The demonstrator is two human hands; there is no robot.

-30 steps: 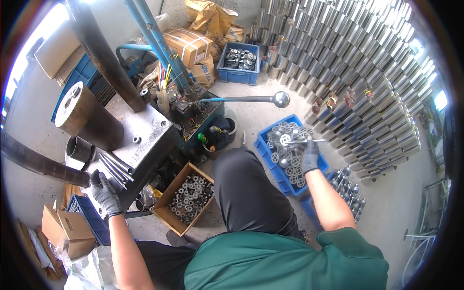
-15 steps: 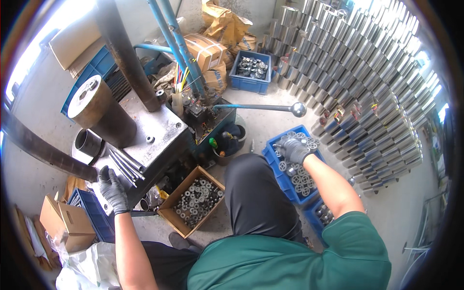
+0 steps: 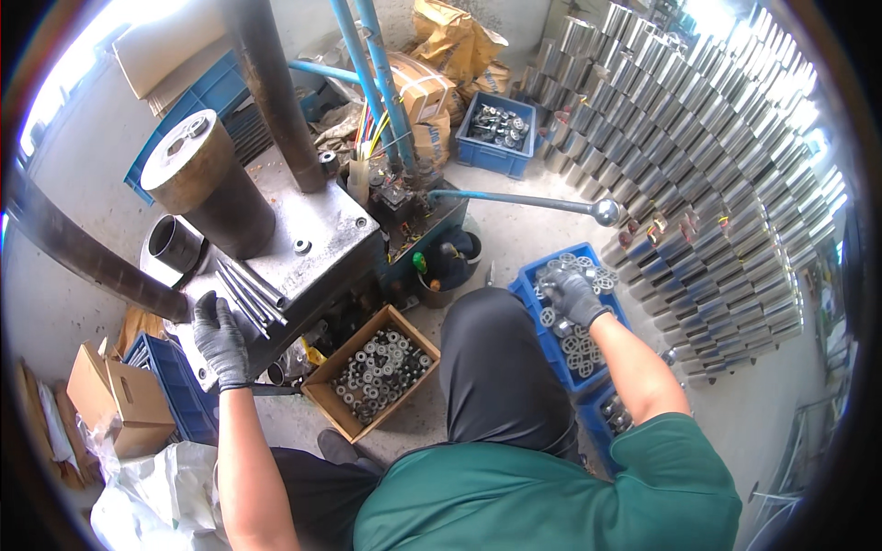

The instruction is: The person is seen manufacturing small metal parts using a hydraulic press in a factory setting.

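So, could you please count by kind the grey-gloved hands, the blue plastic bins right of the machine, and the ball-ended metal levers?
Grey-gloved hands: 2
Blue plastic bins: 3
Ball-ended metal lever: 1
Total: 6

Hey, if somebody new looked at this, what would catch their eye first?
Probably the stacked shiny metal cylinders filling the right side. Next, perhaps, the thick dark cylinder on the metal table at left. Then the gloved right hand among spoked metal discs in a blue crate.
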